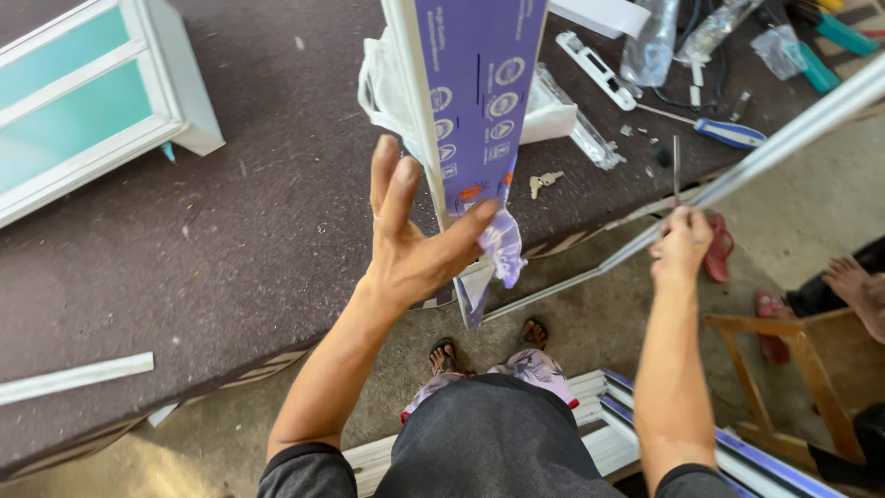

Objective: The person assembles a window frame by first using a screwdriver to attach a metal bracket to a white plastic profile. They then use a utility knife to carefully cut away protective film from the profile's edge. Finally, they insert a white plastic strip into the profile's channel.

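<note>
the white profile bar (pixel 417 111), a long stiff strip wrapped on one face in purple printed protective film (pixel 479 83), stands upright in front of the person, over the edge of the dark, felt-like surface (pixel 230 249). the left hand (pixel 410 244) is spread, fingers released and raised beside the bar, while its thumb presses a torn, crumpled flap of the film (pixel 502 244) near the bar's lower end. the right hand (pixel 680 244) is clenched around a thin, pale metal strip (pixel 784 138) that slants up to the right.

on the surface behind lie a small key (pixel 544 180), a blue-handled screwdriver (pixel 728 132), a white lock plate (pixel 599 69), clear plastic bags (pixel 650 41) and scattered screws. a white frame with teal glass panels (pixel 83 101) rests at the far left, and a loose white strip (pixel 74 376) lies near the front edge. more film-covered bars (pixel 737 452) lie on the concrete floor by the person's sandalled feet (pixel 442 355). a wooden stool (pixel 793 369) and another person's bare foot (pixel 853 281) are at the right.
</note>
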